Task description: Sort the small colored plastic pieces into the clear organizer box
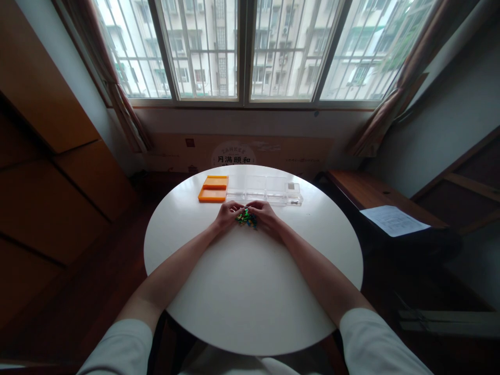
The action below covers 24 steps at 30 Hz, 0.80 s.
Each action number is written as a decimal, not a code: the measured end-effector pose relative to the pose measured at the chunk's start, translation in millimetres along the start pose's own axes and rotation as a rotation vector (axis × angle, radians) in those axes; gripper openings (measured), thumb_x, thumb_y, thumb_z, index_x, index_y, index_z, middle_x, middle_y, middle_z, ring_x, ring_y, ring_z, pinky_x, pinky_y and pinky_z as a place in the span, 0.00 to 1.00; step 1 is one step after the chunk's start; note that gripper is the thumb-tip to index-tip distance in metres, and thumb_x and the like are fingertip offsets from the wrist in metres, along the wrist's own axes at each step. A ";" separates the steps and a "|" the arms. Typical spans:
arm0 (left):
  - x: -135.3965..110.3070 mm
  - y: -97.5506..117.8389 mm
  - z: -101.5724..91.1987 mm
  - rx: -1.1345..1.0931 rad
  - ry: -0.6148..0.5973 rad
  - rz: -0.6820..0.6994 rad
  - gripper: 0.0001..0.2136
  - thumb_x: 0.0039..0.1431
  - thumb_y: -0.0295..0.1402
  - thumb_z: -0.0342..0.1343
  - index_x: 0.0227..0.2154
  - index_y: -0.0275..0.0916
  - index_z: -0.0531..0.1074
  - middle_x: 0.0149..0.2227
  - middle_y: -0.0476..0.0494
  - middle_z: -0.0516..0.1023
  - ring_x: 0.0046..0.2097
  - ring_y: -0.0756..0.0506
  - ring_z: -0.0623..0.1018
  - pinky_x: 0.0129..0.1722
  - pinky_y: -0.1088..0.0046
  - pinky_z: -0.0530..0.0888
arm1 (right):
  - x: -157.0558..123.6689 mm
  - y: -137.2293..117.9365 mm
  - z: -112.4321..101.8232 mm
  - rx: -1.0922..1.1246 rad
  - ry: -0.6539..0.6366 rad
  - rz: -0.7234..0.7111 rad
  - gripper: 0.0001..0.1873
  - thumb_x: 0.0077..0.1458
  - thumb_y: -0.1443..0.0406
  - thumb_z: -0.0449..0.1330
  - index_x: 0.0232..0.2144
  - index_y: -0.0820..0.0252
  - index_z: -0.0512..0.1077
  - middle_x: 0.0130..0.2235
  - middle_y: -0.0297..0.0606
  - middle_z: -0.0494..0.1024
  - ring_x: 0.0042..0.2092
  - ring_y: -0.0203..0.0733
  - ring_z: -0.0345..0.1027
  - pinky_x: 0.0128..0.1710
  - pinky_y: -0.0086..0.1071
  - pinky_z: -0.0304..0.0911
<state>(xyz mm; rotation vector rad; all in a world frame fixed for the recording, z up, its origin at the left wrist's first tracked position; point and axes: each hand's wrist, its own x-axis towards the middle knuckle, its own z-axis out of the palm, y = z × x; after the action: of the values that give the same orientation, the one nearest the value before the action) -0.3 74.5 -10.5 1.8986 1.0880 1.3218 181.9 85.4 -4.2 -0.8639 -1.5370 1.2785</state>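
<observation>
A small pile of tiny green, yellow and blue pieces (247, 220) lies on the white round table (250, 291), too small for me to name their kind. My left hand (229, 212) is at the pile's left edge, fingers closed in a pinch. From the other side my right hand (262, 211) meets it, also pinching, with the fingertips of both hands close together just above the pile. Something tiny may be between the fingertips, but I cannot make it out. Just beyond the hands stand clear plastic boxes (255, 188) in a row, their lids open.
An open orange box (213, 188) stands left of the clear ones. At the right end, another small clear box (294, 194) holds a few tiny items. A paper sheet (394, 221) lies beside a wooden bench (385, 195) to the right. Barred windows (244, 52) are ahead.
</observation>
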 end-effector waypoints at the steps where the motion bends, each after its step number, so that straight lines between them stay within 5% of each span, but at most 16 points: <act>1: 0.0 0.4 -0.1 0.003 0.002 -0.001 0.15 0.49 0.43 0.59 0.31 0.34 0.77 0.28 0.43 0.76 0.29 0.50 0.74 0.27 0.75 0.71 | 0.2 0.0 0.0 -0.001 0.001 0.000 0.17 0.38 0.58 0.66 0.30 0.63 0.76 0.29 0.38 0.77 0.31 0.39 0.69 0.33 0.33 0.64; 24: -0.5 2.6 0.0 -0.017 -0.007 -0.014 0.15 0.47 0.43 0.60 0.31 0.34 0.77 0.28 0.43 0.76 0.28 0.50 0.73 0.26 0.76 0.71 | -0.3 1.3 0.8 0.023 0.008 0.008 0.18 0.37 0.57 0.67 0.30 0.63 0.75 0.29 0.39 0.77 0.30 0.39 0.69 0.33 0.33 0.65</act>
<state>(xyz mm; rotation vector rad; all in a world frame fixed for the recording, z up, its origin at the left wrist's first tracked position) 0.3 72.7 -8.5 1.8786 1.0813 1.3124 181.2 85.1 -5.5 -0.8600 -1.5114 1.2949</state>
